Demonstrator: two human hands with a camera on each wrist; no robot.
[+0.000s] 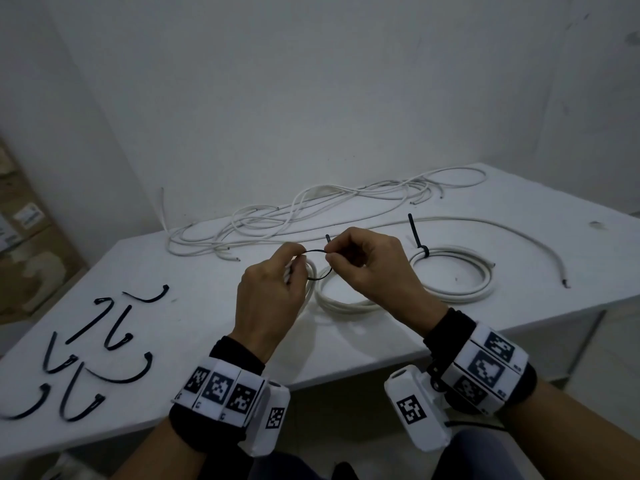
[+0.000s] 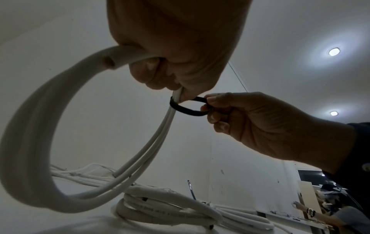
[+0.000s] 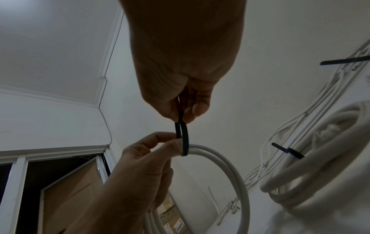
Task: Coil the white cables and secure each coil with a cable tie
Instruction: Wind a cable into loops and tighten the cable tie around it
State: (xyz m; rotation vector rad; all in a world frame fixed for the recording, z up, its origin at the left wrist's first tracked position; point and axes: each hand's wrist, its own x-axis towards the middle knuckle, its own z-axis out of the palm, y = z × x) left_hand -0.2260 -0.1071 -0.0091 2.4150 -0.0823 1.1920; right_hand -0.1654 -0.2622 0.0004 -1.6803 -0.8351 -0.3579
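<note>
The left hand (image 1: 268,299) grips a white cable coil (image 1: 341,304) at its top, thumb and fingers closed around the strands. A black cable tie (image 1: 317,266) makes a loose loop around these strands, just beside the left fingertips. The right hand (image 1: 369,268) pinches the two ends of this tie together between thumb and forefinger. To the right of the right hand lies a finished coil (image 1: 453,277), already bound with a tie. Beyond both hands lies a pile of loose white cables (image 1: 311,209). Left of the left hand, spare cable ties (image 1: 90,355) lie on the white table (image 1: 194,323).
</note>
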